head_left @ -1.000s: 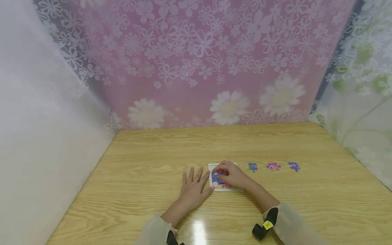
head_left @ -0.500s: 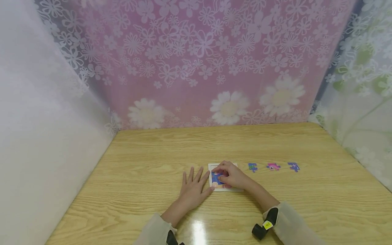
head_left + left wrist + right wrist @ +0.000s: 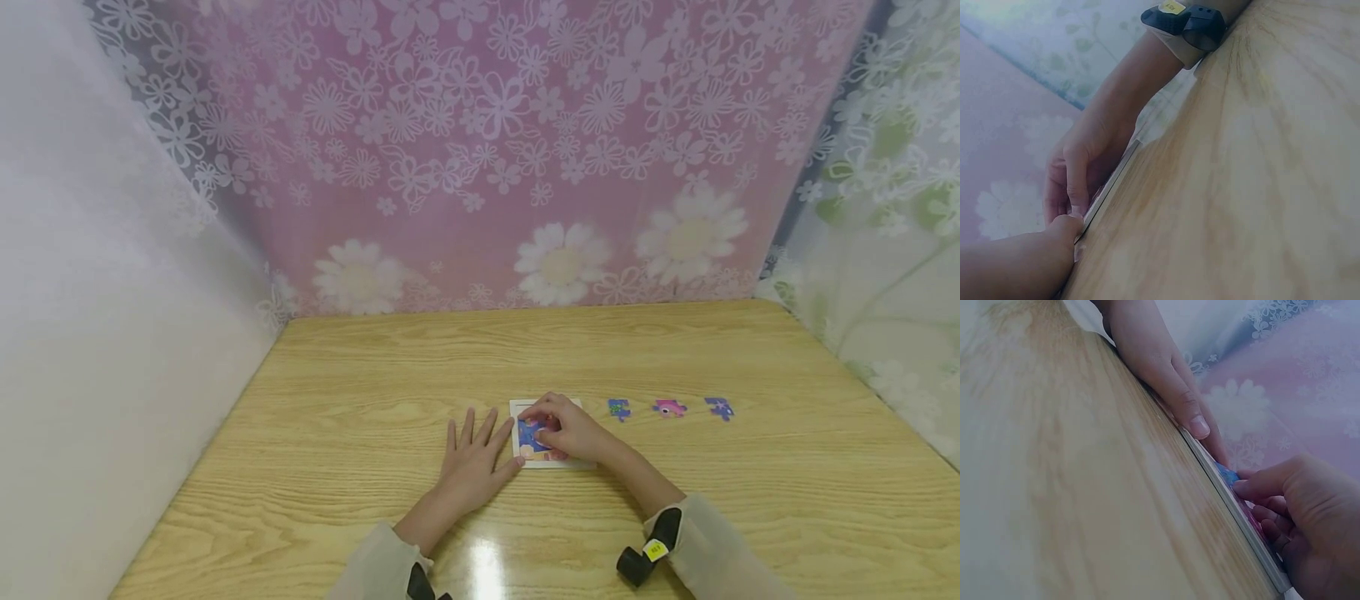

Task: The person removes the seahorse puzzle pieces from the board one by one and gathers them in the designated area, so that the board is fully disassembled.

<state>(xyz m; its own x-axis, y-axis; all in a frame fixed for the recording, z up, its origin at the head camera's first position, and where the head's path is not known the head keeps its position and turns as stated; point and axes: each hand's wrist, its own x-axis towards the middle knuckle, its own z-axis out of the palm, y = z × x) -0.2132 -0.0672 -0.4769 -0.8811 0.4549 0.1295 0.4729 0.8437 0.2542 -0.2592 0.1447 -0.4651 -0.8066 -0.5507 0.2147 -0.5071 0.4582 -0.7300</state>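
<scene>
A small white-bordered puzzle tray (image 3: 555, 465) lies on the table, partly filled with blue, pink and orange picture pieces. My left hand (image 3: 471, 472) is spread flat beside it, index fingertip and thumb touching its left border. Over the tray, my right hand (image 3: 576, 429) has its thumb and fingers curled down around a blue puzzle piece (image 3: 1227, 475), pinching it at the tray's surface. That hand hides much of the tray's right side. To the right lie a blue-green puzzle piece (image 3: 618, 408), a pink puzzle piece (image 3: 670, 407) and a blue-purple puzzle piece (image 3: 721, 407).
The wood-grain table (image 3: 360, 375) runs back to a pink flowered curtain (image 3: 465, 167). A pale cloth (image 3: 112, 292) hangs at the left and a flowered one (image 3: 892, 275) at the right. Black wrist cameras sit at both sleeves.
The right thumb and fingers shift very slightly over the blue part of the tray. My left hand and the three loose pieces stay where they were.
</scene>
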